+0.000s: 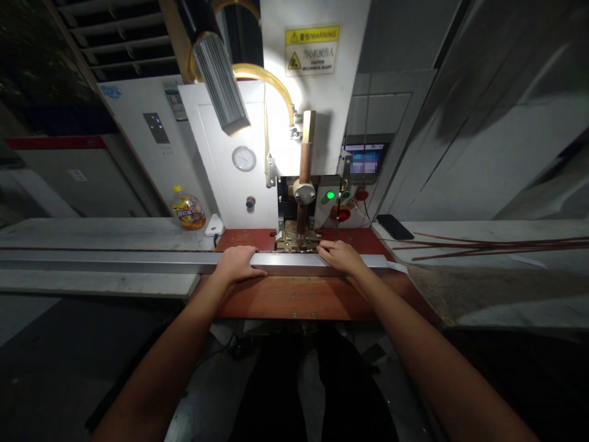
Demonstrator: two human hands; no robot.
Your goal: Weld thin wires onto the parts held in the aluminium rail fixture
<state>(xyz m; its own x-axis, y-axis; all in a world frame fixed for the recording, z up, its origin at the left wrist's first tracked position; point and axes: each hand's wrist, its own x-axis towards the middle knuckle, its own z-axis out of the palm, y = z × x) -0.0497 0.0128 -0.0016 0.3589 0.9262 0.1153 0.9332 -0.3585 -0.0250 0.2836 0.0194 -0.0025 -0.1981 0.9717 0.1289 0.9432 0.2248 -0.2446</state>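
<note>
A long silver metal bar (292,264) lies across the red-brown worktop (271,298) in front of the machine and runs far out to the left. My left hand (235,264) grips it left of the machine head, thumb along the front face and fingers over the top. On the bar's right part rests my right hand (343,256), its fingers curled and pinched near the back edge; what they hold is hidden. A thin dark strip (138,250) runs along the bar's back edge. Between my hands, just behind the bar, a copper-coloured rod (302,218) comes down to a brass fixture (289,236).
A lit green button (330,195) and a red knob (341,213) are on the machine front. At left stand a bottle of orange liquid (188,212) and a white device (214,225). A phone (394,227) and several thin brown strips (483,245) lie at right.
</note>
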